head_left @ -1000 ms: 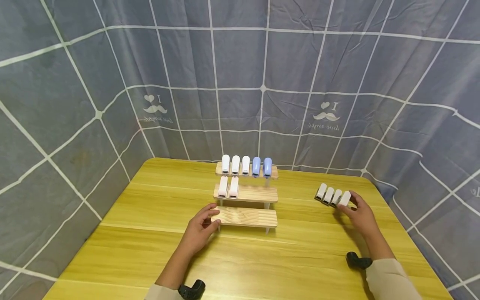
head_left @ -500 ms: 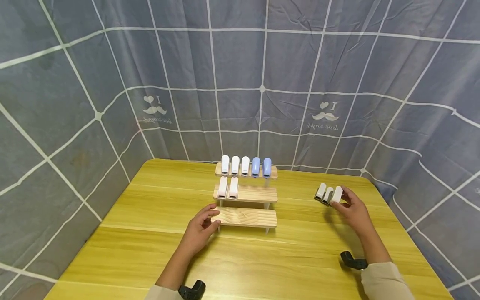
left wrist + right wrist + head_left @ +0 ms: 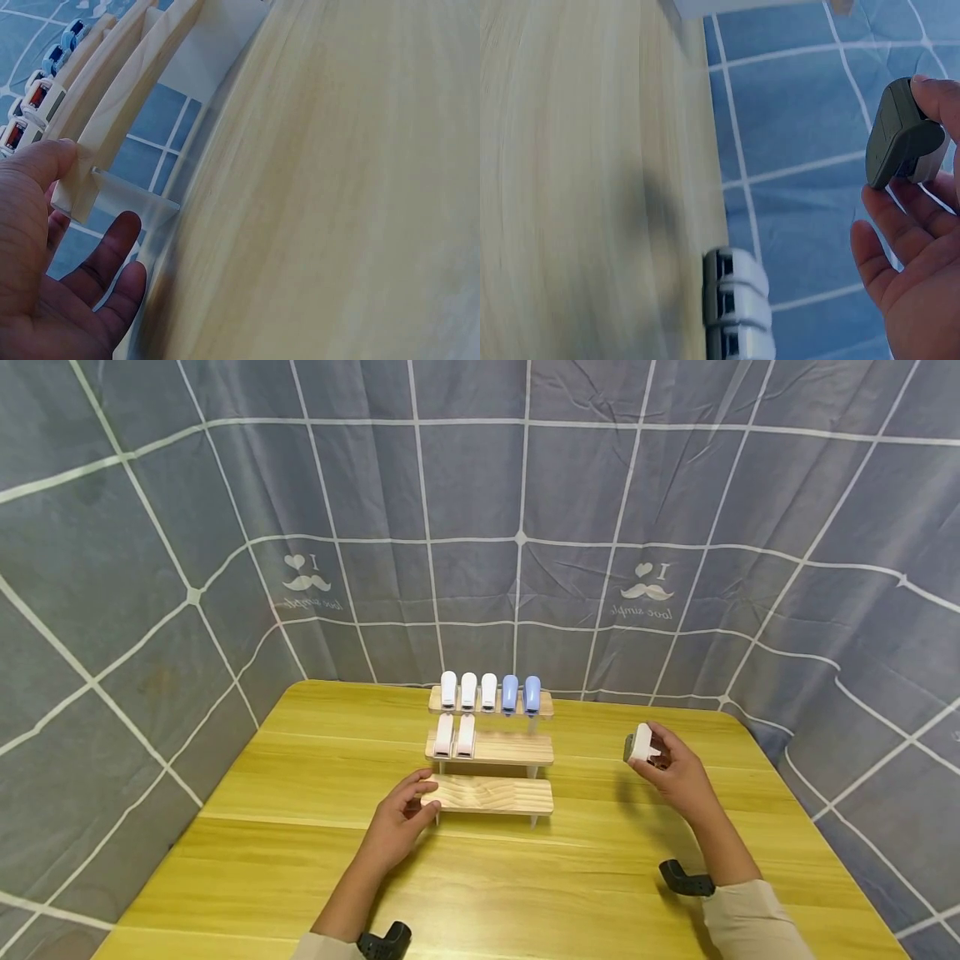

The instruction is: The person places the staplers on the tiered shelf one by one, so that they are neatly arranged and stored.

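My right hand (image 3: 678, 781) holds a small stapler (image 3: 641, 743) with a white top and a dark grey base (image 3: 891, 131), raised above the table at the right. Thumb and fingertips pinch it at its ends in the right wrist view. Below it, three similar staplers (image 3: 742, 304) stand side by side; in the head view the hand mostly hides them. My left hand (image 3: 401, 827) grips the left end of the lowest board of a three-step wooden display stand (image 3: 491, 794). Its thumb lies on the board's edge (image 3: 97, 161), two fingers extended beside the clear leg.
On the top step stand three white staplers (image 3: 468, 691) and two blue staplers (image 3: 521, 695). Two pale pink staplers (image 3: 455, 737) occupy the left of the middle step. A grey checked curtain (image 3: 480, 568) surrounds the wooden table (image 3: 322, 743) at the back and sides.
The right hand has lifted a stapler from the right end of the row and carried it left, turning it. The left hand keeps its grip on the stand.
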Demonstrator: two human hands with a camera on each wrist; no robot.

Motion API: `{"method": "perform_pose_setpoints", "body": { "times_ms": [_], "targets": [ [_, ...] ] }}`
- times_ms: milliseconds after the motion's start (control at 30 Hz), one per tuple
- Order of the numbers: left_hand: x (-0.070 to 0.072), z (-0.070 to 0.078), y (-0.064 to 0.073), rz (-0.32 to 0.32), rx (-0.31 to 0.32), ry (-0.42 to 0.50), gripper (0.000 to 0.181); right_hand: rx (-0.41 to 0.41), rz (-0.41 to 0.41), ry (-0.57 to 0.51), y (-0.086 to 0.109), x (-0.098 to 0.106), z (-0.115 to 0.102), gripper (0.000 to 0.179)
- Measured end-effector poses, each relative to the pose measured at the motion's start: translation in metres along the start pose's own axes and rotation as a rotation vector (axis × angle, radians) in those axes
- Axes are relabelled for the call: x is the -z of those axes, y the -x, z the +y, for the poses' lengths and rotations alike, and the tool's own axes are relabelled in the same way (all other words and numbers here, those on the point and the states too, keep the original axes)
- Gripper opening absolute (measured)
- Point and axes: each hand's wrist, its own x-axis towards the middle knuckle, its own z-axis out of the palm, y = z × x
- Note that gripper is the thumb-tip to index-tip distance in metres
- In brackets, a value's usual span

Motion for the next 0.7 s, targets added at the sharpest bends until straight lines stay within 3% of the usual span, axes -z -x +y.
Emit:
{"method": "perform_pose_setpoints", "body": {
  "times_ms": [200,433,700],
  "targets": [
    [0.000,0.001,0.001,0.000,0.013,0.002,0.027,0.035,-0.033,-0.024,-0.003,-0.016,-0.013,0.073],
    [0.004,0.048,0.009,0.009,0.029,-0.008,0.025,0.098,-0.032,-0.009,-0.007,-0.032,-0.024,0.071],
    [0.004,0.049,0.009,0.006,0.032,-0.019,0.024,0.111,-0.042,-0.011,-0.008,-0.047,-0.038,0.072]
  ]
}}
